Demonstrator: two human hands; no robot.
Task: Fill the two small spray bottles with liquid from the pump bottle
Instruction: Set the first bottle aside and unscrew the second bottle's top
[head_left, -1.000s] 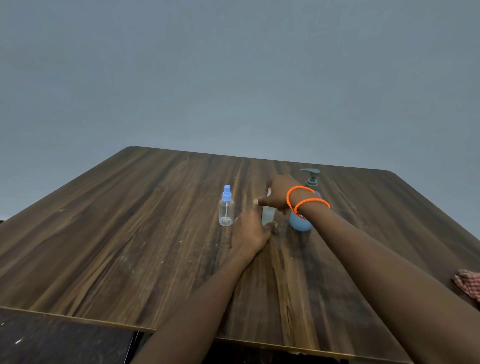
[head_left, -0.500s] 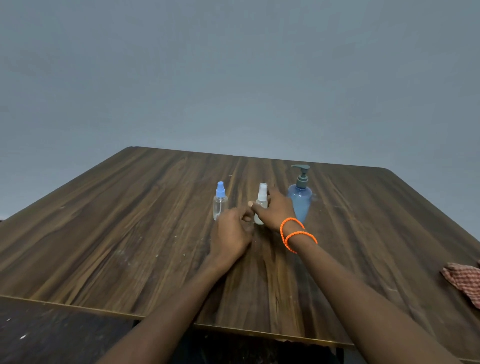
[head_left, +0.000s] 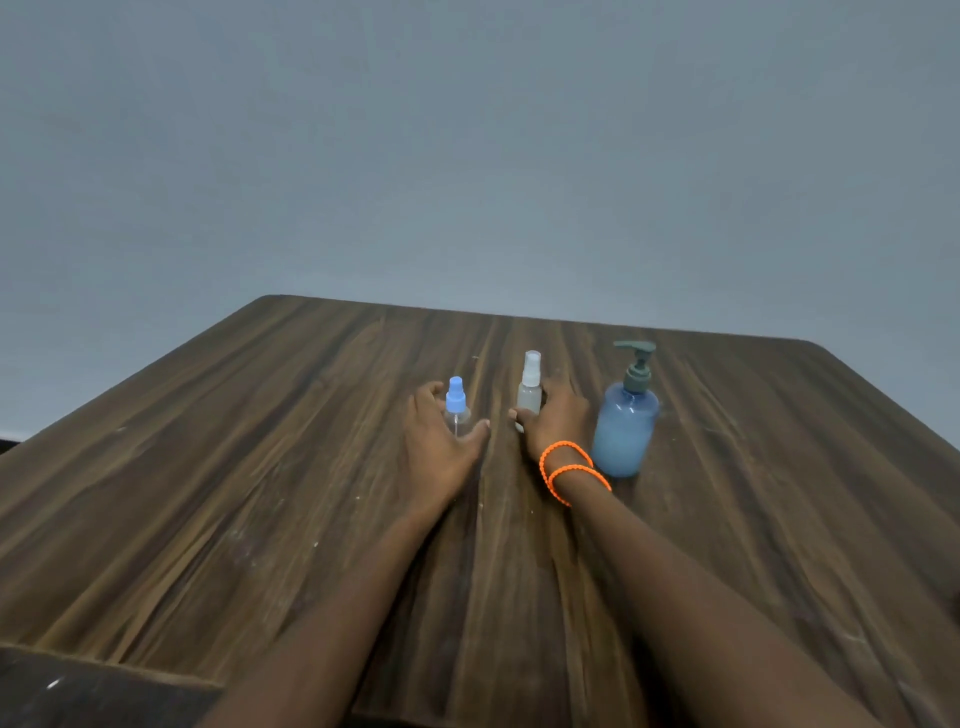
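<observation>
The left hand cups the upright clear blue-capped spray bottle. The right hand grips the frosted white-capped spray bottle; the blue pump bottle stands just right.

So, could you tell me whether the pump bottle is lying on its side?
No, the pump bottle stands upright on the table, right of both hands.

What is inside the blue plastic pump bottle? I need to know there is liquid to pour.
Pale blue liquid shows through the blue plastic pump bottle, filling most of its body. Its grey pump head is on. The bottle's lower left edge sits behind the right hand and wrist.
</observation>
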